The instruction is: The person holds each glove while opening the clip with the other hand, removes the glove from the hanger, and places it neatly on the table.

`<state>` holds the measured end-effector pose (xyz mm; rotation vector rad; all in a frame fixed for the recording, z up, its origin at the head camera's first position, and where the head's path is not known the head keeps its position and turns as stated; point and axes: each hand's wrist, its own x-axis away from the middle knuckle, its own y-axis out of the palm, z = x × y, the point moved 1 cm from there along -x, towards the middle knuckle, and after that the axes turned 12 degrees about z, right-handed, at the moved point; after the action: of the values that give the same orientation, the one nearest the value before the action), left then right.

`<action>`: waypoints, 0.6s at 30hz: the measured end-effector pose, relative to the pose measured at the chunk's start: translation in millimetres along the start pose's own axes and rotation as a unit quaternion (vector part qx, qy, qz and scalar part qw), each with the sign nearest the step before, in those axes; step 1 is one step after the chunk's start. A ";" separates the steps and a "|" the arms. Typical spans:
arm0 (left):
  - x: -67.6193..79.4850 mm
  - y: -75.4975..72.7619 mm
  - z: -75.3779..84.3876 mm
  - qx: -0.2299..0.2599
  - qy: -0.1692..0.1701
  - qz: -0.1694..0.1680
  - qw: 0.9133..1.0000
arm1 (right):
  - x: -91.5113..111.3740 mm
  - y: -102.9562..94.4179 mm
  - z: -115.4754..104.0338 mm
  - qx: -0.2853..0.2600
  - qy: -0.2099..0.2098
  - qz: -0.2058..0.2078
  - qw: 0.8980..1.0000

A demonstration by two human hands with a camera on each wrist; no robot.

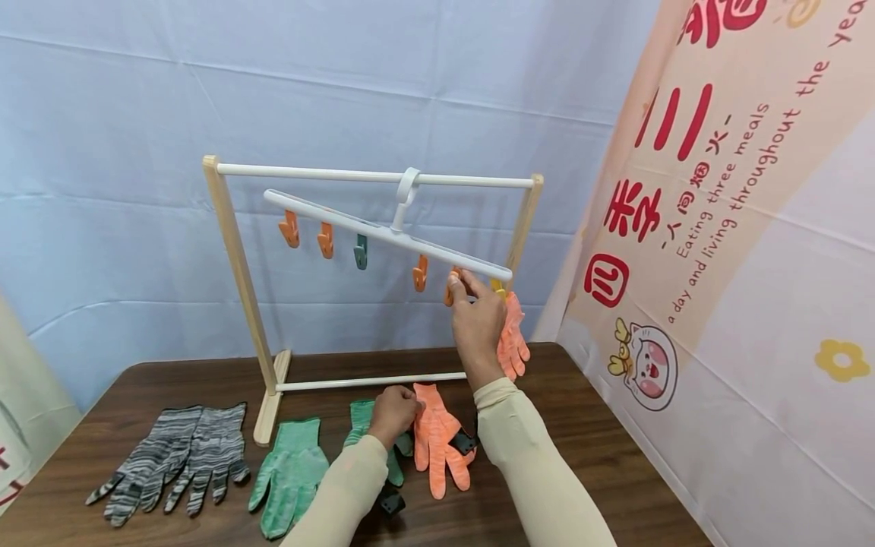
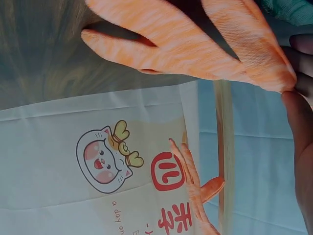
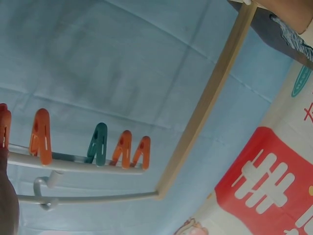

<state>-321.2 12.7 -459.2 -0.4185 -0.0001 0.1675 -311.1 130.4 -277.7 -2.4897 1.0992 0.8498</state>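
Observation:
My right hand [image 1: 478, 323] pinches an orange clothespin [image 1: 450, 292] near the low right end of a tilted white clip hanger [image 1: 342, 219]. In the left wrist view, the thumb and fingers of my left hand [image 1: 396, 414] pinch the cuff edge of an orange glove [image 1: 437, 437]. That glove's fingers point toward the table's front. Beyond my right hand, another orange glove [image 1: 516, 342] hangs under a yellow clothespin [image 1: 500, 287]. Further orange clothespins [image 3: 41, 137] and a green clothespin [image 3: 99, 145] line the hanger.
A wooden rack [image 1: 235, 262] with a white top rod [image 1: 307, 173] carries the hanger by its hook [image 1: 407, 186]. A green glove [image 1: 290, 471] and grey striped gloves [image 1: 181, 456] lie left on the brown table [image 1: 547, 448]. Another green glove [image 1: 360, 414] lies partly under my left arm.

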 end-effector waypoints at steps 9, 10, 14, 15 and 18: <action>0.6 1.8 0.2 -0.002 -0.006 -0.017 1.000 | -0.5 0.0 0.4 -0.007 0.003 -0.006 1.000; 0.6 1.9 0.1 -0.002 -0.006 -0.019 1.000 | -0.6 0.0 0.5 -0.007 0.002 -0.006 1.000; 0.5 2.3 -0.5 0.000 -0.010 -0.022 1.000 | -1.0 0.2 0.6 -0.007 0.000 -0.009 1.000; 0.1 2.4 -0.9 0.000 -0.011 -0.023 1.000 | -1.1 0.2 0.7 -0.007 0.000 -0.010 1.000; -0.6 3.2 -2.5 -0.004 -0.006 -0.023 1.000 | -1.2 0.2 0.9 -0.004 0.001 -0.010 1.000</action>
<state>-322.2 14.4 -462.8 -0.4256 -0.0222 0.1245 -312.3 131.4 -277.6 -2.5052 1.0726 0.8477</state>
